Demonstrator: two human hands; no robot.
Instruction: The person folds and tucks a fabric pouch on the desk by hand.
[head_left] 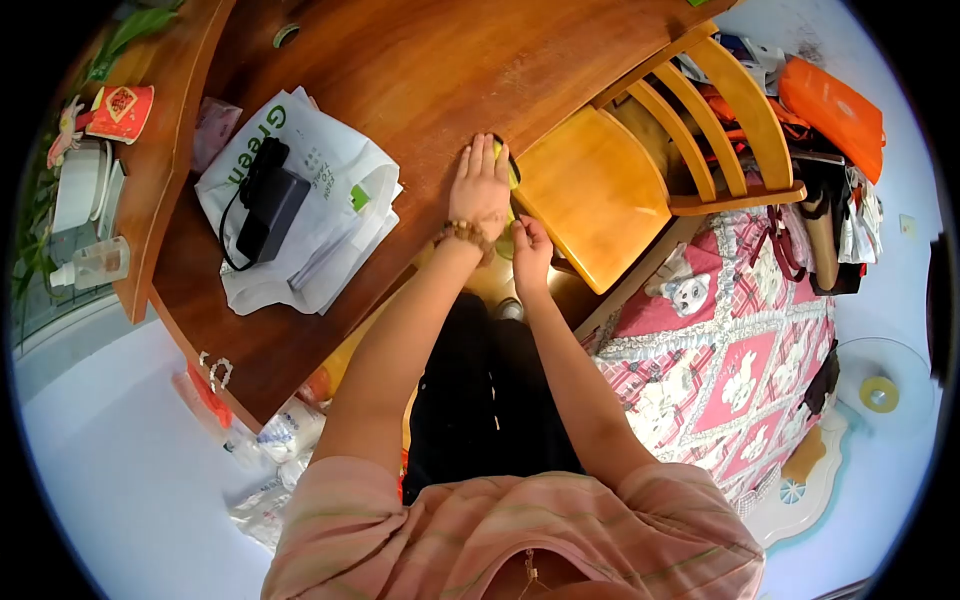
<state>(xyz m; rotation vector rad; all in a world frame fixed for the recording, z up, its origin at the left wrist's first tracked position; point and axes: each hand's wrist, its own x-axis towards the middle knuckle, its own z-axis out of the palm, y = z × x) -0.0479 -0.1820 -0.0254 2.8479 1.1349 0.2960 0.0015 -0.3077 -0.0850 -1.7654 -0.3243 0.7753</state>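
Observation:
My left hand [480, 190] lies flat along the front edge of the wooden desk [430, 90], fingers stretched out and close together, a beaded bracelet on its wrist. Beside its fingers shows a narrow yellow-green and black object [513, 172], mostly covered by the hand, so its kind is unclear. Just below and to the right, my right hand [531, 245] is closed at the desk edge, near the lower end of that object. Whatever lies between its fingers is too small to make out.
A wooden chair [590, 180] stands close on the right. On the desk's left, a white bag [340, 165] lies under a black adapter [272, 210] with its cord. A shelf [170, 170] rises at far left. A bed with a pink patterned cover [735, 340] is at right.

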